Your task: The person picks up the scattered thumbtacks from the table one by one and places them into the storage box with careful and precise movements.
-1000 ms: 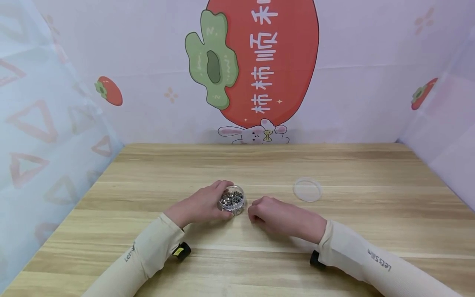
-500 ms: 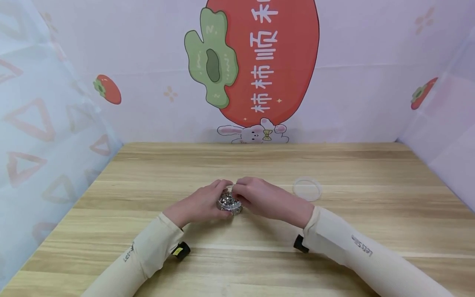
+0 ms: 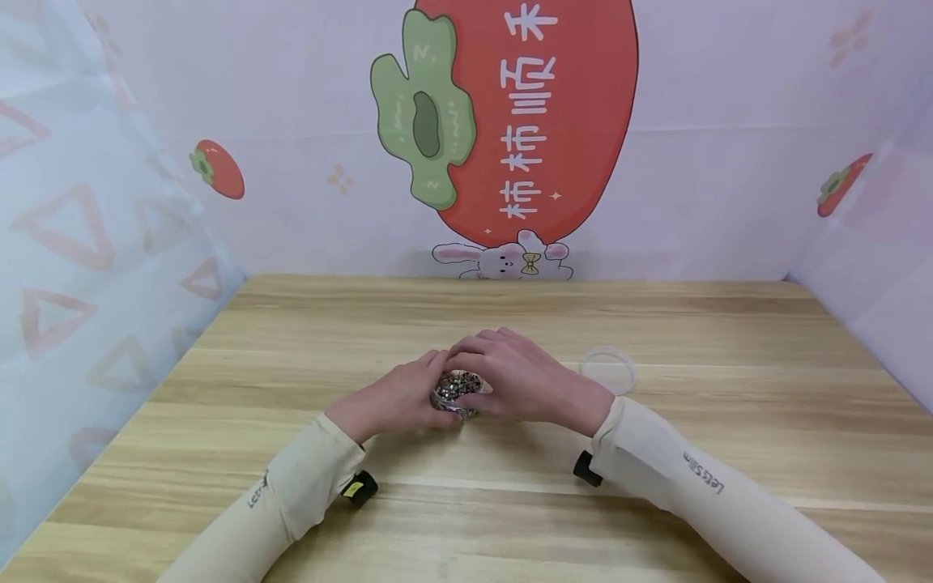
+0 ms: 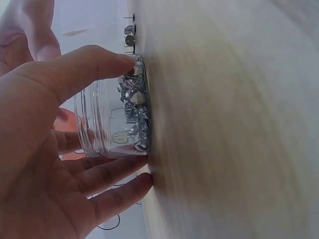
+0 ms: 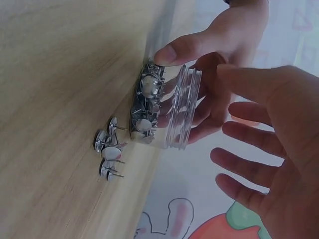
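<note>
Left sleeve (image 3: 287,478): cream cloth, close-fitting, dark lettering along the forearm.
Left hand (image 3: 401,401): and here's the anchor, thumb on one side, fingers curled round the other, grasping low on the wall.
Jar (image 5: 172,117): upright at the centre of the table (image 3: 466,526), lidless; clear, glossy, probably stiff plastic, so light in itself, a bit slick, likely to scuff or crack if squeezed hard.
Where to hold: low on the sides, I'd say, with that ridged screw neck as a second choice; fingertips well away from the contents!
Tacks inside (image 5: 149,87): silvery metal, round heads, thin pins at every angle, heaped in the lower part; the weight should sit down there and could shift with a tilt.
Loose tacks (image 5: 110,153): a little cluster on the wood just beside the jar, several with pins up; hard, tiny, sharp, best pinched by the head's rim.
Right hand (image 3: 521,376): poised at the jar's mouth, fingers spread and slightly bent, nothing visible in its grasp.
Lid (image 3: 609,370): flat on the pale wood grain, round, translucent, thin-rimmed; featherlight by the look, easiest taken by its edge.
Right sleeve (image 3: 670,461): matching cream cloth, lettered too.
</note>
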Demonstrator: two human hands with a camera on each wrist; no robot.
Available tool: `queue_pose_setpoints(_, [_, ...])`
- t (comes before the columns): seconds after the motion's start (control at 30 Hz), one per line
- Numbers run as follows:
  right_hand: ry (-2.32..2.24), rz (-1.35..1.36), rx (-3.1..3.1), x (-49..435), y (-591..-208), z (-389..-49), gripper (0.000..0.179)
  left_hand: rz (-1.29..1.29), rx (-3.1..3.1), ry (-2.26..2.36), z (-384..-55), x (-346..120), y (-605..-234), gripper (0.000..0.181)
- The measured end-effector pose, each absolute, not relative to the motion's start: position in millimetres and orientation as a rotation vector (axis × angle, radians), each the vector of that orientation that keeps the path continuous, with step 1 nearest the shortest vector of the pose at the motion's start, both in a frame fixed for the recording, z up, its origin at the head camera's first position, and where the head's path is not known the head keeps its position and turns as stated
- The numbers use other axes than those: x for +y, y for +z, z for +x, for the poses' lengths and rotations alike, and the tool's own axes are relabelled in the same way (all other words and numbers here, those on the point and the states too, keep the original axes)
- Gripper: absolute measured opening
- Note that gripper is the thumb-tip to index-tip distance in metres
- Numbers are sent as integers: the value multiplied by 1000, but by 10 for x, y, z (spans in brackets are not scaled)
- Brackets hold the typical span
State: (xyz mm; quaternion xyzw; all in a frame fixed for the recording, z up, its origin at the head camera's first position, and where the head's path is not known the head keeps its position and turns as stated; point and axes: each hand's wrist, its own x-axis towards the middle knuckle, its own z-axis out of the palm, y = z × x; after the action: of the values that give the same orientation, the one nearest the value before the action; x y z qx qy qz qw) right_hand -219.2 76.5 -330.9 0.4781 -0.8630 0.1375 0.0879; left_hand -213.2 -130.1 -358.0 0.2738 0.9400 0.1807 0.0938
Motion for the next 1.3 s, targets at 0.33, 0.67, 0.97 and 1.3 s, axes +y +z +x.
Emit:
queue_pose_setpoints(0.33, [392, 1417, -2605, 885, -3316, -2149, 44, 792, 2785, 564, -2136, -1286, -3597, 83])
queue_pose_setpoints(0.67, [388, 1364, -2628, 1188, -3367, -2089, 33, 730, 2797, 587, -2141, -1302, -3609, 81])
queue_pose_setpoints(0.97, [456, 1467, -2701, 1277, -3464, -2048, 15, 747, 2808, 594, -2135, -1295, -3618, 82])
queue_pose_setpoints(1.3, [517, 1555, -2772, 1280, -3591, -2046, 13, 749, 2810, 568, -2140, -1272, -3607, 81])
